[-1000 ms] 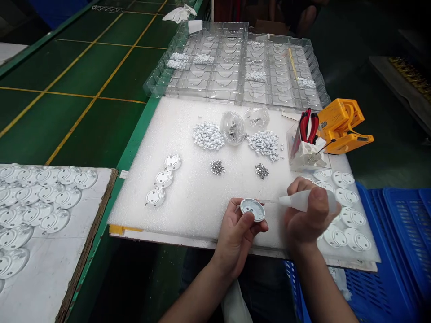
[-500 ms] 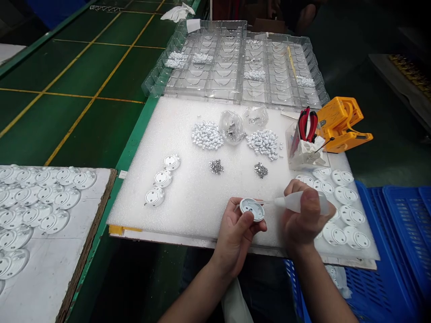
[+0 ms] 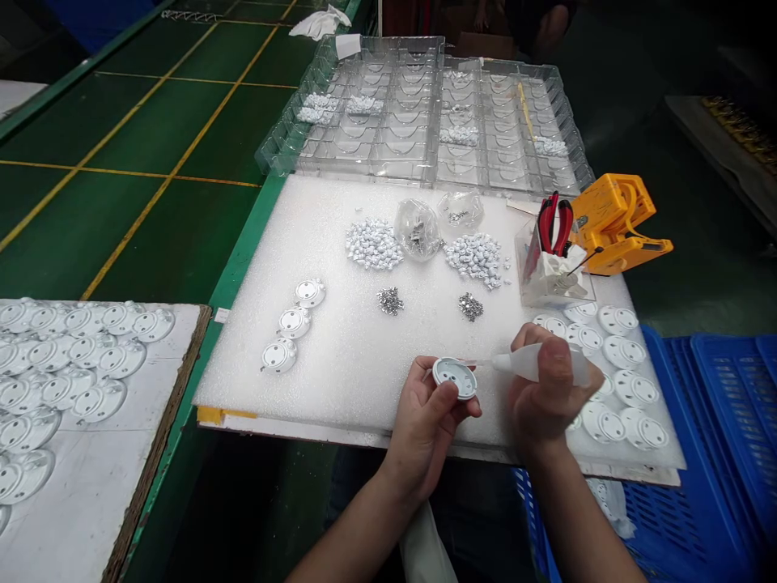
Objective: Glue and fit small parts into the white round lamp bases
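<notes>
Pinched in my left hand [image 3: 425, 425] is a round white plastic cap [image 3: 455, 377], its hollow side with small holes facing up. My right hand [image 3: 546, 397] is wrapped round a translucent squeeze bottle [image 3: 531, 362], the thumb pressing on its side. The bottle lies nearly level, and its thin nozzle points left to the cap's upper rim; whether the tip touches it I cannot tell. Three similar white caps [image 3: 279, 355] stand in a slanting row on the left of the foam sheet [image 3: 346, 348]. Several more white caps [image 3: 634, 389] lie beside and beyond my right hand.
Two piles of small white parts [image 3: 373, 244] and two heaps of metal bits [image 3: 390, 301] lie mid-sheet, with plastic bags [image 3: 418, 231]. A clear box with red pliers [image 3: 555, 227] and an orange tape dispenser [image 3: 619, 223] stand right. Clear trays [image 3: 406, 146] lie behind; blue crates [image 3: 728, 405] right.
The bottle in my right hand has shifted very slightly left, its nozzle now nearer the cap's rim. My left hand and the cap have hardly moved.
</notes>
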The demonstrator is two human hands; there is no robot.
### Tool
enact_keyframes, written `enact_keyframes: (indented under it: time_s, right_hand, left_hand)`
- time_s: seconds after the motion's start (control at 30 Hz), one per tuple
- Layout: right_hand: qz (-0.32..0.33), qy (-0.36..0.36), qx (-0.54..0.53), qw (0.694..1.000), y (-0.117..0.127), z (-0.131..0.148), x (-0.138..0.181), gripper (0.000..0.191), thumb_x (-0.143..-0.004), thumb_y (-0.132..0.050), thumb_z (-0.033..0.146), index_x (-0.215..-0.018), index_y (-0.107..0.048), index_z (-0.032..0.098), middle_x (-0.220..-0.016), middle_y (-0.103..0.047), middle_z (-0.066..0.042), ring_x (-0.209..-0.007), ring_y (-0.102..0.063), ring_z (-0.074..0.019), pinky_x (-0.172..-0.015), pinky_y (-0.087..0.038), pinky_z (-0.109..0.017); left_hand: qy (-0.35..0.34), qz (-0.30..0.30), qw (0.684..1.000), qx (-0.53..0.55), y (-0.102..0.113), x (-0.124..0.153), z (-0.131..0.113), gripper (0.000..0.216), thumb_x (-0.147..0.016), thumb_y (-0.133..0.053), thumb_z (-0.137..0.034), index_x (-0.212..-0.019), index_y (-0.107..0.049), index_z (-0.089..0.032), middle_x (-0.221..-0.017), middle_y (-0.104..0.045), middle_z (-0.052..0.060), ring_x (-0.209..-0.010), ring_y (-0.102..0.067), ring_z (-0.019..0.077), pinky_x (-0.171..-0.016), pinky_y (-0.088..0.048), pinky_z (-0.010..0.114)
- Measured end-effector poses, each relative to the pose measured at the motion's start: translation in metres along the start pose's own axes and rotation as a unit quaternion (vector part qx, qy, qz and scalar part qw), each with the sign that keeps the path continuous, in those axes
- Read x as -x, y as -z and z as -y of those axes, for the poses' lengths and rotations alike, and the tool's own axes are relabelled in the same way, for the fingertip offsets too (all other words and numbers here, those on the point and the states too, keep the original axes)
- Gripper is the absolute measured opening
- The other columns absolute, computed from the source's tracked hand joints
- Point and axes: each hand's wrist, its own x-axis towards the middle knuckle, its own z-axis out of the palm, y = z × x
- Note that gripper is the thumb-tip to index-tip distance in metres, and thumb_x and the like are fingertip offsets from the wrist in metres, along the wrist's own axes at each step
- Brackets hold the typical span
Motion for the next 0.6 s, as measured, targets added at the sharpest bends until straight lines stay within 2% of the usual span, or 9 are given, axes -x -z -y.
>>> enact_keyframes:
  time_s: [0.47, 0.6]
  right_hand:
    - [-0.001, 0.024, -0.045, 0.999, -0.0005, -0.0043, -0.0012, 0.054, -0.096, -0.061, 0.05, -0.055, -0.037, 0.024, -0.052, -0.028, 0.004, -0.049, -0.03, -0.0119, -0.052, -0.023, -0.034]
    - [-0.006, 0.029, -0.042, 0.999, -0.0008, -0.0052, -0.001, 0.054, -0.096, -0.061, 0.05, -0.056, -0.035, 0.024, -0.053, -0.026, 0.005, -0.049, -0.028, -0.011, -0.052, -0.024, -0.033]
  left_hand:
    - [-0.006, 0.007, 1.0, 0.014, 0.0001, -0.0004, 0.0009, 0.044, -0.076, -0.091, -0.039, -0.095, -0.059, -0.015, -0.097, -0.073, 0.002, -0.064, -0.065, 0.0065, -0.071, -0.052, 0.023]
    - [-0.01, 0.008, 1.0, 0.017, -0.0004, -0.0006, 0.0007, 0.045, -0.076, -0.091, -0.039, -0.095, -0.059, -0.015, -0.097, -0.073, 0.002, -0.064, -0.064, 0.0062, -0.071, -0.052, 0.022]
